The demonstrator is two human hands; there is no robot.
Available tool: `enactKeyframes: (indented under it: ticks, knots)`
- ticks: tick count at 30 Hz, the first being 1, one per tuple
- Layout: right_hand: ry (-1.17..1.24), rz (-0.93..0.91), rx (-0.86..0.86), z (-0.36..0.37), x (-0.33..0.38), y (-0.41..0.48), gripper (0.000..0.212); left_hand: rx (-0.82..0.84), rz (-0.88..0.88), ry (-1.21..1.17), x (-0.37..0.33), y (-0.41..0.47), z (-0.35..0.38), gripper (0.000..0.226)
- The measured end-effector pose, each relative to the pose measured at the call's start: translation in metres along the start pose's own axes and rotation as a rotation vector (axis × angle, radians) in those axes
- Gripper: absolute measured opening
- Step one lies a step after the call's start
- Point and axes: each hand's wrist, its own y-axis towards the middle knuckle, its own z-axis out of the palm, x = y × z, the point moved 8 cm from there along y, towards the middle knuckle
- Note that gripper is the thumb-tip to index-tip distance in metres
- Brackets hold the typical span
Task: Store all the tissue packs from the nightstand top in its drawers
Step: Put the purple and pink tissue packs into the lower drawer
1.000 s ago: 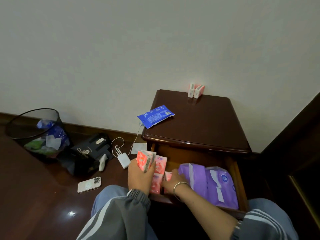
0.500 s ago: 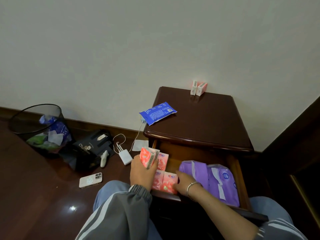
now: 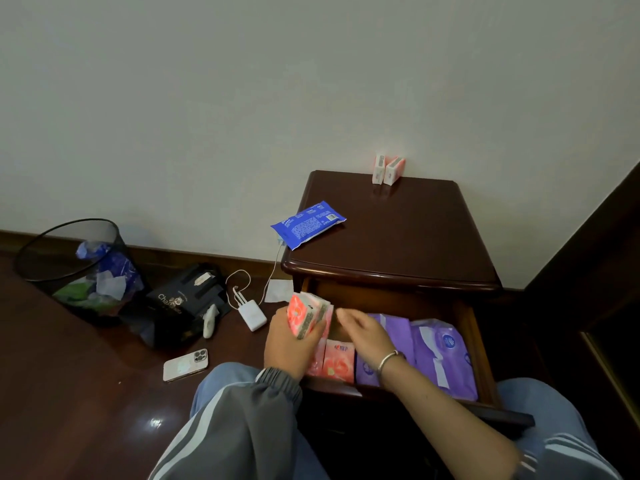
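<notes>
Domestic bedroom, or a comparable private room. Evidence: a dark wooden nightstand (image 3: 398, 237) stands against a plain white wall (image 3: 311, 81). Left of it, on a polished wood floor (image 3: 69, 393), are a mesh wastebasket (image 3: 45, 268), black paper bag (image 3: 176, 303), white charger (image 3: 254, 315) and phone (image 3: 186, 364).
</notes>
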Motion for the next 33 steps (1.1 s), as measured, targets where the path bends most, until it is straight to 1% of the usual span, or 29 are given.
enactKeyframes:
  ticks: [1,2,4,5,6,7,8,9,10,11,12,13,15,16,18,21,25,27,29,33]
  knots:
    - [0.103,-0.011,0.061,0.004,0.007,-0.001,0.021,0.028,0.030,-0.004,-0.004,-0.002,0.004,0.036]
    - [0.144,-0.027,0.119,0.008,0.013,-0.002,0.025,0.046,0.045,-0.004,-0.008,-0.003,0.007,0.037]
    - [0.135,-0.062,0.176,0.011,0.022,-0.003,0.047,0.072,0.032,0.005,-0.013,-0.004,0.012,0.037]
    - [0.116,-0.077,0.167,0.010,0.023,-0.001,0.059,0.085,0.032,0.041,-0.016,-0.004,0.016,0.038]
    - [0.108,-0.089,0.144,0.008,0.021,0.003,0.065,0.103,0.060,0.097,-0.021,-0.004,0.021,0.042]
    - [0.114,-0.089,0.109,0.004,0.017,0.007,0.064,0.137,0.108,0.147,-0.028,-0.006,0.027,0.048]
    - [0.148,-0.079,0.069,0.000,0.013,0.012,0.056,0.182,0.163,0.157,-0.034,-0.009,0.034,0.055]
    - [0.209,-0.054,0.026,-0.006,0.006,0.016,0.043,0.244,0.197,0.151,-0.037,-0.010,0.041,0.064]
    - [0.287,-0.013,-0.013,-0.011,-0.002,0.021,0.031,0.301,0.205,0.168,-0.036,-0.010,0.046,0.074]
    - [0.342,0.032,-0.054,-0.018,-0.010,0.026,0.023,0.338,0.185,0.219,-0.031,-0.007,0.047,0.085]
    - [0.358,0.073,-0.103,-0.027,-0.019,0.031,0.019,0.343,0.153,0.282,-0.025,-0.003,0.044,0.091]
    - [0.342,0.112,-0.146,-0.035,-0.026,0.037,0.019,0.316,0.123,0.328,-0.019,0.003,0.038,0.090]
    - [0.284,0.187,-0.170,-0.047,-0.036,0.047,0.025,0.231,0.084,0.402,-0.009,0.014,0.023,0.074]
    - [0.240,0.213,-0.166,-0.049,-0.038,0.052,0.025,0.211,0.070,0.450,-0.003,0.017,0.020,0.066]
    - [0.135,0.245,-0.116,-0.045,-0.036,0.059,0.018,0.247,0.044,0.513,0.006,0.017,0.021,0.059]
    - [-0.010,0.258,0.026,-0.024,-0.031,0.064,0.004,0.304,0.017,0.446,0.015,0.017,0.031,0.058]
    - [-0.143,0.236,0.081,-0.007,-0.033,0.067,0.012,0.282,0.020,0.360,0.016,0.019,0.030,0.060]
    - [-0.241,0.228,0.076,-0.006,-0.037,0.068,0.021,0.274,0.023,0.370,0.017,0.018,0.029,0.059]
    - [-0.374,0.219,0.023,-0.011,-0.039,0.066,0.026,0.271,0.025,0.373,0.017,0.018,0.030,0.059]
    - [-0.489,0.161,-0.047,-0.015,-0.033,0.061,0.026,0.268,0.017,0.386,0.016,0.020,0.030,0.060]
